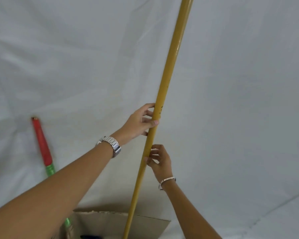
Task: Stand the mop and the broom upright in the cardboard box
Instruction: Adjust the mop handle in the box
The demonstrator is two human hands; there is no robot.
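A long yellow pole (169, 69), a handle whose head is out of sight, stands almost upright and leans slightly right, its lower end going down into the cardboard box (145, 223) at the bottom. My left hand (141, 121) grips the pole at mid height. Just below, my right hand (158, 157) holds it with the fingertips. A second handle, red with green wrapping (42, 145), leans to the left against the white sheet; its lower part passes behind my left forearm and reappears as a green piece at the box's left side.
A wrinkled white sheet (240, 100) covers the wall and floor all around the box. Something dark lies inside the box at the bottom edge of the view. A metal watch sits on my left wrist, a bracelet on my right.
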